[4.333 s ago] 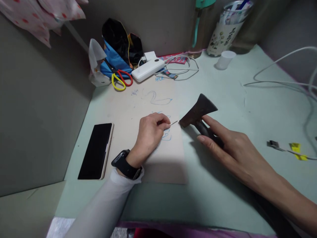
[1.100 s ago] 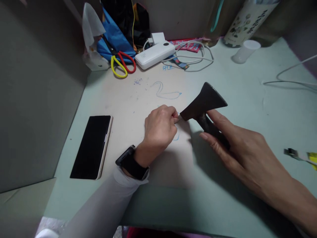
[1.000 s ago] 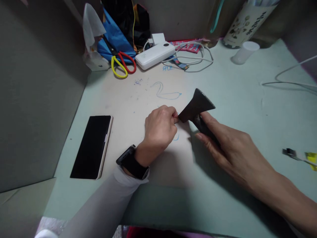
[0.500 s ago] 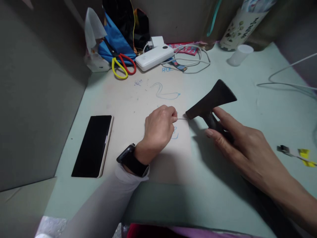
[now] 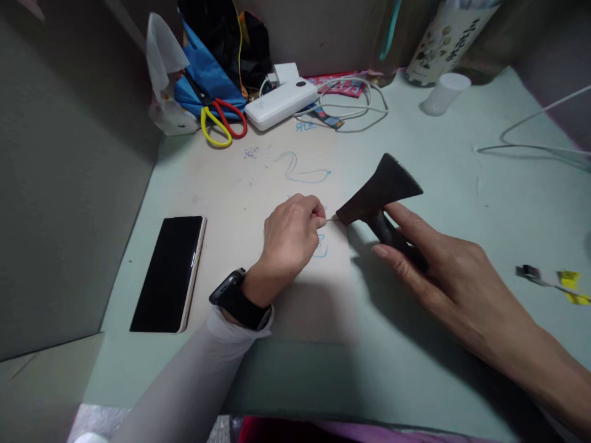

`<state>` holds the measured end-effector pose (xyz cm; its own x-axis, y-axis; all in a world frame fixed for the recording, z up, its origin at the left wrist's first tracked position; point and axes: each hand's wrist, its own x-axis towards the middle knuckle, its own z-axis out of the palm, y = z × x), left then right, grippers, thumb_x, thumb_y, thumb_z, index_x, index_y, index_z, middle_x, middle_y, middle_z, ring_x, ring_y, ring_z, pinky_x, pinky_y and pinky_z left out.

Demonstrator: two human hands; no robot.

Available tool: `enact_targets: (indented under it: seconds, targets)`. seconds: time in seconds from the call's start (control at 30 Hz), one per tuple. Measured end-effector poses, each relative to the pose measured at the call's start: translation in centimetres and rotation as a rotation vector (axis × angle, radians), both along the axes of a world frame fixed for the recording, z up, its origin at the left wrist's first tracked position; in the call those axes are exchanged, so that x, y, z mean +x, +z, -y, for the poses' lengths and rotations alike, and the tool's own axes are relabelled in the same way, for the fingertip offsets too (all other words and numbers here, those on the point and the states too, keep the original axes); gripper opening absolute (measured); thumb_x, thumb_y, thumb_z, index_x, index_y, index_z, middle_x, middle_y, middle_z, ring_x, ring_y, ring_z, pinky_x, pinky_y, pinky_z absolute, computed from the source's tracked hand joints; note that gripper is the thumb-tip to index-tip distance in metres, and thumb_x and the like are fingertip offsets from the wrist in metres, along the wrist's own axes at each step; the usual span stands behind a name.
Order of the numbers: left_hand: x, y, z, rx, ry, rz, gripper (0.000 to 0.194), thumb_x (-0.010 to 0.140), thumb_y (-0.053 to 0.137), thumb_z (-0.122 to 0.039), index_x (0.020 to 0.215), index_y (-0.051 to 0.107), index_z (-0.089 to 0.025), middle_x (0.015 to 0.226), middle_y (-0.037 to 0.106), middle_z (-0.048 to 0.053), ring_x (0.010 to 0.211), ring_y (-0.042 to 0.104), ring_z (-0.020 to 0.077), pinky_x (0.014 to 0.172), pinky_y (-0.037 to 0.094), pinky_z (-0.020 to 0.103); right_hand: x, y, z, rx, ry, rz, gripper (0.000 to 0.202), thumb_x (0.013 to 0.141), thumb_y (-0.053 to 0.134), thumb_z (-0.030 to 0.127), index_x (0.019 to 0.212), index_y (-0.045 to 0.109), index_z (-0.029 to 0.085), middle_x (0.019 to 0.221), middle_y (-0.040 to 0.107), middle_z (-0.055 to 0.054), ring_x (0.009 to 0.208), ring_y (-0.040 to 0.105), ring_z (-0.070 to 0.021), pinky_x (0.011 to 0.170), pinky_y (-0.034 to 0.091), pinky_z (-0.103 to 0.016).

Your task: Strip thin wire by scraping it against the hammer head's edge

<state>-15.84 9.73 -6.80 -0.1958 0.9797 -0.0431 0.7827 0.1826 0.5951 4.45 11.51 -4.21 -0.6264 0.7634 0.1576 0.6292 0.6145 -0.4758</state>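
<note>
A dark metal hatchet [image 5: 378, 191] has a flared blade at one end and a narrow blunt end at the other. My right hand [image 5: 457, 280] is wrapped loosely round its dark handle, with the head raised and shading the table. My left hand [image 5: 295, 227] rests over a drawn-on sheet of paper [image 5: 221, 184], its fingers pinched on a thin metal pin [image 5: 331, 219]. The pin points right, and the hatchet's narrow end is at its tip; whether they touch I cannot tell. A black watch [image 5: 240, 298] sits on my left wrist.
A phone [image 5: 170, 274] lies to the left. Scissors [image 5: 224, 123], a white power bank [image 5: 281, 104] and coiled cable line the back. A translucent cup [image 5: 446, 94] and a printed container [image 5: 450, 40] stand at the back right. A small connector [image 5: 530, 271] lies far right.
The hatchet and my right hand have moved left, bringing the narrow end closer to my left fingers. Less of the pin shows between them. The whole view has shifted slightly.
</note>
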Motion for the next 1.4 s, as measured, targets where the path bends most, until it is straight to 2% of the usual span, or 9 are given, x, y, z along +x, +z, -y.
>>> enact_targets:
  seconds: [0.2,0.33,0.63,0.8,1.0,1.17,1.4]
  targets:
    - [0.1,-0.2,0.3,0.018,-0.027,-0.05,0.015,0.09,0.052,-0.007,0.083,0.058,-0.019,0.091,0.064,0.003,0.087,0.056,0.018,0.075,0.041,0.031,0.7,0.0,-0.2,-0.034,-0.061,0.004,0.054,0.098,0.045,0.045,0.14,0.052,0.013,0.072,0.067,-0.004,0.054,0.058,-0.0185,0.053,0.047,-0.03]
    - [0.2,-0.3,0.4,0.051,-0.017,-0.067,0.017,0.089,0.049,-0.004,0.086,0.056,-0.019,0.094,0.064,0.004,0.09,0.057,0.0193,0.076,0.042,0.031,0.6,0.0,-0.1,-0.057,-0.054,-0.004,0.055,0.098,0.046,0.045,0.14,0.052,0.01,0.07,0.066,-0.004,0.054,0.058,-0.0181,0.053,0.047,-0.029]
    - [0.0,-0.1,0.2,0.063,0.004,0.034,0.013,0.086,0.055,-0.007,0.082,0.06,-0.019,0.088,0.067,0.003,0.084,0.058,0.0175,0.076,0.042,0.031,0.3,0.1,0.1,-0.019,-0.038,0.002,0.049,0.098,0.046,0.041,0.137,0.055,0.012,0.079,0.07,-0.006,0.056,0.059,-0.017,0.052,0.047,-0.028]
    - [0.0,0.1,0.2,0.074,-0.015,0.007,0.015,0.086,0.052,-0.008,0.079,0.06,-0.02,0.085,0.066,0.003,0.083,0.056,0.018,0.075,0.041,0.032,0.2,0.0,0.1,-0.038,-0.038,-0.004,0.05,0.098,0.046,0.043,0.137,0.054,0.014,0.077,0.07,-0.005,0.056,0.06,-0.0181,0.052,0.048,-0.029]
    - [0.0,0.0,0.2,0.079,-0.019,0.006,0.014,0.087,0.052,-0.01,0.08,0.06,-0.02,0.085,0.065,0.003,0.083,0.056,0.0182,0.076,0.041,0.031,-0.1,0.0,0.0,-0.049,-0.023,-0.022,0.049,0.098,0.046,0.041,0.139,0.054,0.016,0.09,0.074,-0.009,0.066,0.067,-0.0214,0.058,0.053,-0.032]
    - [0.0,-0.2,0.1,0.063,-0.026,-0.019,0.015,0.085,0.052,-0.008,0.08,0.06,-0.02,0.087,0.066,0.003,0.084,0.056,0.0185,0.076,0.041,0.031,-0.4,0.0,-0.1,-0.026,0.024,-0.039,0.052,0.099,0.046,0.041,0.139,0.053,0.01,0.102,0.074,-0.014,0.078,0.071,-0.0245,0.062,0.055,-0.033]
    - [0.1,-0.1,0.1,0.049,-0.025,-0.03,0.016,0.085,0.052,-0.008,0.08,0.061,-0.02,0.088,0.067,0.003,0.086,0.057,0.0192,0.077,0.042,0.032,-0.9,-0.3,-0.1,0.019,0.065,-0.03,0.05,0.1,0.044,0.036,0.142,0.05,0.009,0.103,0.074,-0.014,0.086,0.072,-0.0264,0.064,0.056,-0.033]
